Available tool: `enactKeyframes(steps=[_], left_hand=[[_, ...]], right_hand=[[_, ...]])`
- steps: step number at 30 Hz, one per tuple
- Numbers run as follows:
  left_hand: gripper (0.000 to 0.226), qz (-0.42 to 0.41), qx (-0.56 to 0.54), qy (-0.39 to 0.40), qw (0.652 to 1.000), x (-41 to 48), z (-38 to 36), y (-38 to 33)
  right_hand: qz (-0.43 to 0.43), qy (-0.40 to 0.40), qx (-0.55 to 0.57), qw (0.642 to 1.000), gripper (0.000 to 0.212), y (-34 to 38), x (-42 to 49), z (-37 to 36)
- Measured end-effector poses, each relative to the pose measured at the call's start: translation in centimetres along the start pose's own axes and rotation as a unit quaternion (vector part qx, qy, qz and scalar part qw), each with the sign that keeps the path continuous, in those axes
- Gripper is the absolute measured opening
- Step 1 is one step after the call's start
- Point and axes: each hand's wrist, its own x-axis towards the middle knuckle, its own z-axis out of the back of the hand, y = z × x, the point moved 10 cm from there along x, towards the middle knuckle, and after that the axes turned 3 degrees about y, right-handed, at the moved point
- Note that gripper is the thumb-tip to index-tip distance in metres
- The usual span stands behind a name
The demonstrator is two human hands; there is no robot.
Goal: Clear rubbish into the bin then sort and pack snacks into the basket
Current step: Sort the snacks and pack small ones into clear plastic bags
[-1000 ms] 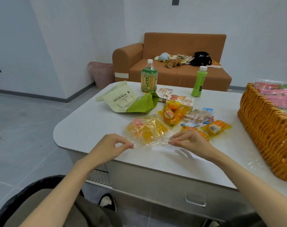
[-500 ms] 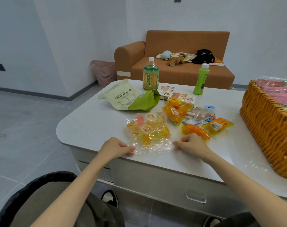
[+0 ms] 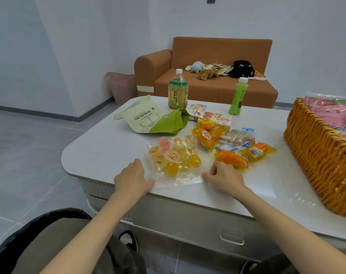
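Cut off: the wicker basket (image 3: 318,155) is running out of view at the right edge, and the pink packs (image 3: 330,113) inside it are showing only in part.
Hard to make out: the jelly cups in the clear bag (image 3: 174,161) are overlapping, so no count is possible; label print is blurring.
Bottles: two are standing upright at the far side, a large tea bottle (image 3: 178,89) and a slim green bottle (image 3: 238,96).
Packets: three orange packets (image 3: 232,160) are lying right of the clear bag.
Boxes: two snack boxes (image 3: 217,117) are lying behind them.
Pouch: one green pouch (image 3: 152,120) is lying flat.
Bag position: the clear bag is lying flat on the tabletop (image 3: 101,153) near the front edge, well apart from the wicker basket.
Left: the left hand (image 3: 133,177), knuckles up, is gripping the bag's near left corner.
Right: the right hand (image 3: 224,177), fingers curled, is pinching the near right corner.
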Motion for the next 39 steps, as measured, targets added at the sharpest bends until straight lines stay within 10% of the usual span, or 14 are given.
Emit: enactKeyframes(steps=[5,9,15,24,39], left_hand=[[0.066,-0.257,0.112,-0.156,0.947,-3.1,0.8,-5.9],[0.074,-0.327,0.185,-0.126,0.918,-3.8,-2.2,-8.3],[0.064,-0.359,0.213,-0.136,0.898,-4.4,-2.8,-9.6],[0.05,-0.316,0.323,-0.102,0.886,-4.4,-4.0,-10.4],[0.042,-0.156,0.264,0.016,0.952,-4.2,-3.0,-5.2]], right_hand=[[0.042,-0.086,-0.044,0.994,0.025,1.0,-1.0,0.9],[0.283,-0.212,-0.228,0.907,0.045,7.2,-4.3,-0.2],[0.409,-0.122,-0.275,0.862,0.052,9.2,-5.7,-2.9],[0.352,0.006,-0.301,0.886,0.057,8.8,-5.3,-4.0],[0.2,-0.034,-0.297,0.933,0.028,5.4,-3.8,-1.8]])
